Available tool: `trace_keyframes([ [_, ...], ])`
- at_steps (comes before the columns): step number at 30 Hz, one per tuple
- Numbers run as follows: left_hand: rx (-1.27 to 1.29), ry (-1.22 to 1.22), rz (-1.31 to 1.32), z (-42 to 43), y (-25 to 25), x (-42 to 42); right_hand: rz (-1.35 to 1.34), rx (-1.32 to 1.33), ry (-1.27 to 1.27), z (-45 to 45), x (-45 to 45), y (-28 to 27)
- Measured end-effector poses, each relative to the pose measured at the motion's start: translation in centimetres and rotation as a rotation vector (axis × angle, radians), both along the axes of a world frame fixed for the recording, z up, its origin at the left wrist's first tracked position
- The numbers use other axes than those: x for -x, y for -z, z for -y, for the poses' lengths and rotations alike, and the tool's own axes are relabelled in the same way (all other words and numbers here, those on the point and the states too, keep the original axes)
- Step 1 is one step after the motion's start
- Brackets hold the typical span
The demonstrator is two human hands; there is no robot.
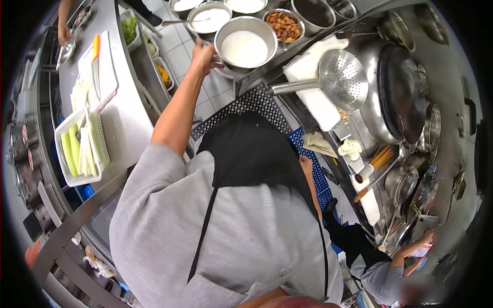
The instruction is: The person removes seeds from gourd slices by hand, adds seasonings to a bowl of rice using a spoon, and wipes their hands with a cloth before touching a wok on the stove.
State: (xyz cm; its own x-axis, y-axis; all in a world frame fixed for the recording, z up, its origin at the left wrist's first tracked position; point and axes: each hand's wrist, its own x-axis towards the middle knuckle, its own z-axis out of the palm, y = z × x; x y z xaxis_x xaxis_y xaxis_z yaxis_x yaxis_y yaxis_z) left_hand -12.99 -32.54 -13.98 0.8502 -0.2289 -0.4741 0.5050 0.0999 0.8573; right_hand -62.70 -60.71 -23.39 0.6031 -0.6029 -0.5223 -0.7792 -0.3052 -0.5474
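Beside the apron [246, 154], right hand [306, 164] half-hidden, can't tell its grip; farther out, left hand [204, 57] is up at the pot's [246, 25] left side, fingers curled, hold unclear; brown chunks [284, 26] sit just beyond.

– What sort of place are you in?

– A kitchen, apparently a commercial one: you have a deep round silver metal pot [246, 25] before you, and a perforated silver metal strainer [343, 79] and a large blackened metal pan [403, 92] to your right.

– And to your left?

– A long grey metal counter [128, 128] bears an orange-handled steel knife [95, 56] and a white plastic basket [100, 138] of pale green stalks [75, 149]; you wear a black cloth apron [249, 154].
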Motion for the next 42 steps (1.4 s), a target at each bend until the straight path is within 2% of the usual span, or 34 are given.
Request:
trace_keyframes([
  [1, -0.008, -0.002, -0.012, 0.0, -0.7, 0.2, -0.057, -0.012, -0.001, -0.3, -1.6, -1.4],
  [4, -0.025, 0.007, -0.008, -0.3, -0.4, 0.3, -0.012, -0.102, 0.059, -0.8, -2.4, -0.4],
  [8, -0.033, -0.003, -0.028, -0.2, -1.0, 0.9, -0.025, -0.143, -0.015, -0.6, -2.2, 1.2],
  [9, -0.034, -0.008, -0.041, -0.3, -1.1, 1.1, -0.091, -0.068, -0.047, -0.8, -2.7, 0.8],
  [12, -0.007, 0.004, -0.043, -0.4, -1.5, 1.3, -0.143, -0.147, 0.092, -1.1, -3.4, -0.5],
  [15, -0.012, -0.017, -0.040, -0.8, -1.2, 1.6, -0.045, -0.383, 0.492, 1.1, -2.5, 2.3],
  [18, -0.033, -0.027, -0.022, -0.9, 0.1, 1.7, 0.150, -0.324, 0.877, 2.2, -4.6, 0.2],
  [21, -0.050, 0.001, -0.053, -1.3, -0.9, 2.3, 0.293, -0.374, 0.936, 3.0, -7.8, -3.6],
  [23, -0.113, -0.001, -0.017, -1.9, -1.1, 2.8, 0.280, -0.437, 0.949, 4.2, -8.4, -2.3],
  [24, -0.111, -0.041, 0.015, -2.2, -1.4, 3.3, 0.270, -0.469, 0.957, 4.6, -8.4, -1.7],
  [25, -0.109, -0.082, 0.046, -2.5, -1.7, 3.8, 0.269, -0.352, 1.001, 3.8, -8.9, -2.0],
  [28, -0.134, -0.200, 0.230, -3.9, -0.9, 4.5, 0.189, -0.050, 0.638, 3.1, -6.7, -0.1],
  [29, -0.160, -0.248, 0.380, -4.1, -1.0, 4.8, 0.287, 0.036, 0.466, 3.2, -4.8, 1.3],
  [30, -0.183, -0.283, 0.524, -4.0, -2.5, 5.6, 0.248, 0.007, 0.535, 1.7, -4.9, -1.2],
  [31, -0.178, -0.307, 0.676, -3.7, -4.4, 6.5, 0.331, 0.017, 0.502, 2.3, -2.6, 2.9],
  [32, -0.198, -0.295, 0.785, -3.3, -6.2, 7.1, 0.360, -0.059, 0.590, 1.4, -1.8, 2.6],
  [34, -0.105, -0.199, 0.881, -2.2, -10.0, 8.8, 0.349, -0.118, 0.659, 0.4, -0.6, 1.2],
  [36, -0.003, -0.080, 0.964, -0.4, -12.9, 10.6, 0.454, -0.231, 0.766, -0.4, -0.1, -0.2],
  [38, 0.165, 0.050, 0.940, 2.3, -15.5, 12.8, 0.397, -0.240, 0.725, -0.4, 0.6, -1.6],
  [39, 0.282, 0.201, 0.938, 3.5, -16.6, 13.8, 0.345, -0.248, 0.724, -0.9, 0.1, -3.8],
  [40, 0.411, 0.345, 0.933, 4.6, -17.2, 14.8, 0.394, -0.259, 0.733, -1.0, 0.7, -3.7],
  [42, 0.447, 0.565, 0.932, 6.7, -17.3, 16.2, 0.474, -0.243, 0.702, -1.1, 2.0, -3.8],
])
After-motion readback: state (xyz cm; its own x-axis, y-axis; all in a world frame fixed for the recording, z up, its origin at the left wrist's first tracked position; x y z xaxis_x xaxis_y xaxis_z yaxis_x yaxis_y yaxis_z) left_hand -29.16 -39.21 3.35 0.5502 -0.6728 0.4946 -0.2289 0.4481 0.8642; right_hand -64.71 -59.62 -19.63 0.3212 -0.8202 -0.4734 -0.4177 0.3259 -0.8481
